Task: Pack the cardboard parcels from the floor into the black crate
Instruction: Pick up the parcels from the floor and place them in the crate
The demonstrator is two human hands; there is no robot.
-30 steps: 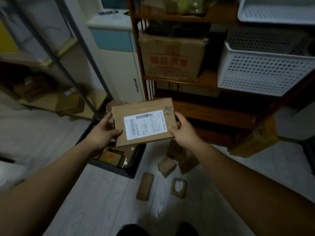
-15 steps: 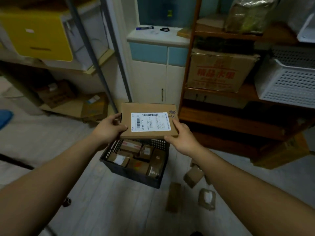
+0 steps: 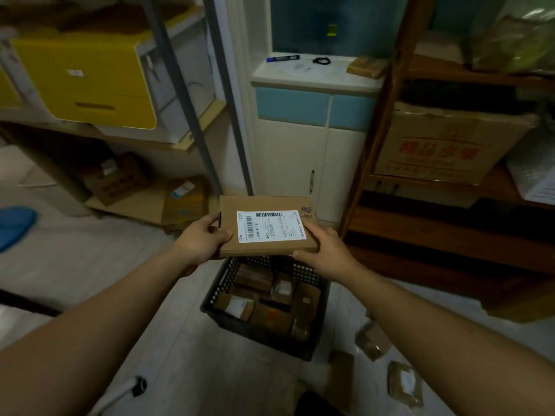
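Note:
A flat cardboard parcel (image 3: pixel 231 235) with a white shipping label is held level in both hands above the far end of the black crate (image 3: pixel 258 336). My left hand (image 3: pixel 199 241) grips its left edge and my right hand (image 3: pixel 326 250) grips its right near corner. The crate stands on the floor and holds several small cardboard parcels. Three more parcels lie on the floor to the crate's right: a small box (image 3: pixel 372 340), a flat one (image 3: pixel 341 376) and a labelled one (image 3: pixel 404 384).
A metal rack with a yellow cabinet (image 3: pixel 87 76) and boxes underneath stands at the left. A white and blue cupboard (image 3: pixel 300 145) is straight ahead. A wooden shelf unit (image 3: pixel 387 121) with a large carton (image 3: pixel 444 145) fills the right. A white rod with a black tip (image 3: pixel 132 388) lies on the floor.
The view has swung left and the parcel, held in both hands, has moved from right of the crate to above its far end. More of the crate's contents now show.

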